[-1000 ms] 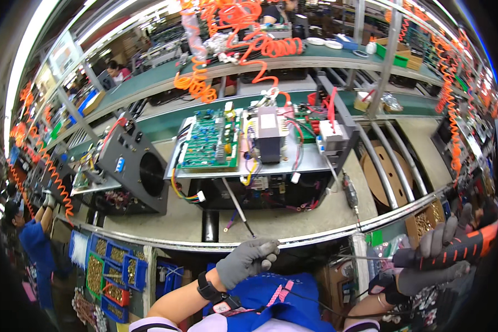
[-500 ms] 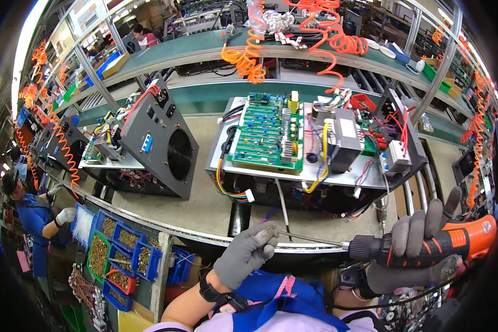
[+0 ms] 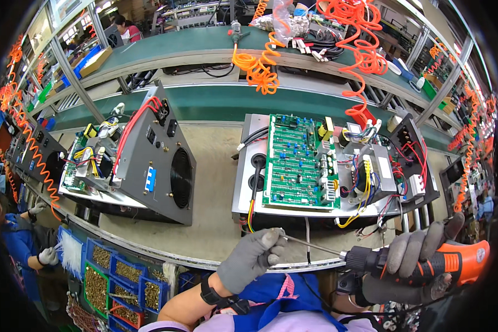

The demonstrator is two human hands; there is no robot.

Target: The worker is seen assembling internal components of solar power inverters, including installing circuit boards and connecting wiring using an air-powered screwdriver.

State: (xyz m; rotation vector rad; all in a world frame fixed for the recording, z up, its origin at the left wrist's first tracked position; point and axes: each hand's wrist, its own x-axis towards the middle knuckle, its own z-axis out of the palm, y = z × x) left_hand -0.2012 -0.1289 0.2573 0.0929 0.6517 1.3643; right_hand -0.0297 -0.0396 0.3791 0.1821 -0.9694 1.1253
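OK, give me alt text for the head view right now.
The gloved right hand grips an orange-and-black power screwdriver, its long bit reaching the closed, gloved left hand. Beyond them sits an open electronics unit with a green circuit board; a second unit stands to its left, and bins of small metal parts lie at lower left.

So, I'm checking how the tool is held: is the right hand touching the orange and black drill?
Touching. The head view shows the gloved right hand wrapped around the drill, pressed against its body.
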